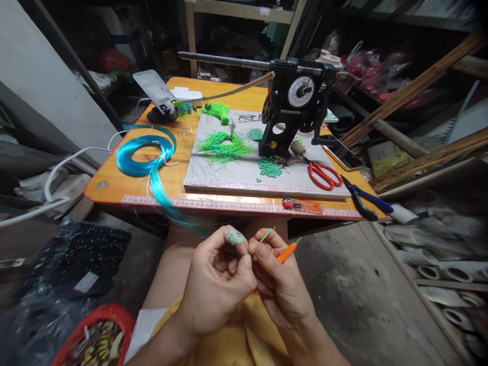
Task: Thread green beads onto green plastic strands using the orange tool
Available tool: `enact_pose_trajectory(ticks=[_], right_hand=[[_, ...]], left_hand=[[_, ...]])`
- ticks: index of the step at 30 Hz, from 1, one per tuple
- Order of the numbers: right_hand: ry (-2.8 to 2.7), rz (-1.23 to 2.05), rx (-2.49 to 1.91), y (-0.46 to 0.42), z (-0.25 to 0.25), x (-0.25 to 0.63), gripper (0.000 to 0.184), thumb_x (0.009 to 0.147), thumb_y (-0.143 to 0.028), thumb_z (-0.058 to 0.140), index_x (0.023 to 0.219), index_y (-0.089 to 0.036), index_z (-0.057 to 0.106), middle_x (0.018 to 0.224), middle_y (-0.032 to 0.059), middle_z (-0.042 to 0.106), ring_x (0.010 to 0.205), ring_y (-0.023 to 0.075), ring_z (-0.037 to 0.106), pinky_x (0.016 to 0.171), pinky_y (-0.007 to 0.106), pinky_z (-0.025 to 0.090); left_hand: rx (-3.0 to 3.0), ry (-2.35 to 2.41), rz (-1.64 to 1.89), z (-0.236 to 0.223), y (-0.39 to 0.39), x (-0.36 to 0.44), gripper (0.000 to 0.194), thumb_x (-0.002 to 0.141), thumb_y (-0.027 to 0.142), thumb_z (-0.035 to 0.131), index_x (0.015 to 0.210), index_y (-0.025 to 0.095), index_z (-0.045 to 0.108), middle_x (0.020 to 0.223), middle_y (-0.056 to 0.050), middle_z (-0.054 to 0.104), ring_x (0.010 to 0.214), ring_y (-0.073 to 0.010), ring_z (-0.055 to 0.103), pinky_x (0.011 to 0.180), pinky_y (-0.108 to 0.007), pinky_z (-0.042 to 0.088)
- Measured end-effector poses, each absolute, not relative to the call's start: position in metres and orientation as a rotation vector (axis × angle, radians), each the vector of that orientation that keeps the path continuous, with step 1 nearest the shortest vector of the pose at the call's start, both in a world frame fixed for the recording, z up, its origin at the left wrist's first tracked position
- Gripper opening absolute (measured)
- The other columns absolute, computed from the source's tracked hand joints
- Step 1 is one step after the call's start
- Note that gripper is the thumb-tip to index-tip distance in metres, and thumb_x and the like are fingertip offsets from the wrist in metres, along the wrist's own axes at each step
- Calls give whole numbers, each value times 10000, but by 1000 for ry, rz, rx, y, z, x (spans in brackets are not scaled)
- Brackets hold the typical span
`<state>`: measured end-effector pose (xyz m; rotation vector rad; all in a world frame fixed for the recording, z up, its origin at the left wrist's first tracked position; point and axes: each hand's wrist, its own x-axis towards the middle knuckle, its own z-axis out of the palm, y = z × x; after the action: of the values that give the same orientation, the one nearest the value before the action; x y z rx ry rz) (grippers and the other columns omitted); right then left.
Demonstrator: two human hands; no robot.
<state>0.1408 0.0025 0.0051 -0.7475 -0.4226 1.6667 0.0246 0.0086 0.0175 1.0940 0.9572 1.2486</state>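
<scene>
My left hand (219, 282) and my right hand (280, 272) meet above my lap, in front of the table. The right thumb and fingers pinch a short green strand (264, 238) with a small blue bit near its tip. Tucked in the same hand is an orange-handled tool (287, 252) with a thin metal end. The left fingers are curled closed against the right fingertips; what they pinch is hidden. A speckled green wrap (234, 237) covers a left fingertip.
On the orange table (104, 175) lie a blue fibre coil (125, 157), green strands (224, 147), green beads (270, 168), red-handled scissors (324, 175) and blue-handled pliers (368, 199). A black device with a dial (280, 122) stands on a board (224, 178). A red basin (127, 325) sits lower left.
</scene>
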Motion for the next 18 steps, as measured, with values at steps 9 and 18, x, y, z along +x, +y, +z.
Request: enact_pose_trajectory(ticks=[9,18], right_hand=[[-470,1655,-778,3,7,142,241,745,-288,858,852,-202,660,635,-59,622,357,-24,196,329,92,178],[-527,1630,-829,2,5,145,247,753,-297,851,870,-202,656,612,-70,584,368,-12,254,350,100,237]], left_hand=[[1131,1000,1204,18,8,24,154,784,85,613,753,211,528,713,46,484,593,-84,415,505,-149,374],[1123,996,1155,20,8,21,147,773,112,632,747,205,521,705,39,482,600,-91,435,501,-158,381]])
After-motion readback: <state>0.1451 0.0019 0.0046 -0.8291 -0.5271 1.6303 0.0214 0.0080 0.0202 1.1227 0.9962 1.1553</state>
